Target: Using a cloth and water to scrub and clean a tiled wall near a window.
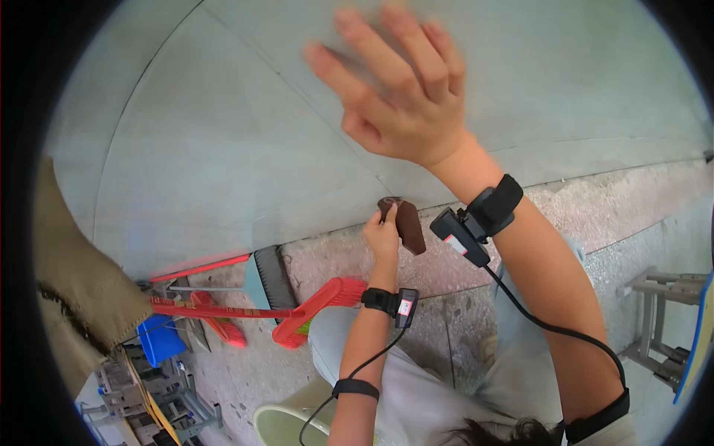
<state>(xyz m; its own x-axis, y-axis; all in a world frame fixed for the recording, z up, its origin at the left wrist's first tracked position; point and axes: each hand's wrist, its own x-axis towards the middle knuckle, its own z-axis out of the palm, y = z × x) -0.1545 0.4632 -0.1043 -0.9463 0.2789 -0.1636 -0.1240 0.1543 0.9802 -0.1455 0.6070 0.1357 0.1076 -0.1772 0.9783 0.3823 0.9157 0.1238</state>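
My left hand (384,233) is low beside the foot of a grey-green wall (223,139). It pinches a dark brown angular piece (411,226), flat and stiff-looking, whose material I cannot tell. High against the same wall, my right hand (404,89) is raised with its fingers apart and bent, slightly blurred. Nothing shows in it, though its palm faces away from me. Whether the fingertips touch the wall, I cannot tell. A strapped black device sits on each wrist, the right one (460,237) and the left one (406,308), each with a cable running up the arm.
To the left lie a red broom (318,309), a black-bristled brush head (273,279) and a blue bin (160,339). Brown cloth (92,262) hangs at the far left. A pale green bucket (284,426) stands near my legs. Metal-framed furniture (655,323) is at the right.
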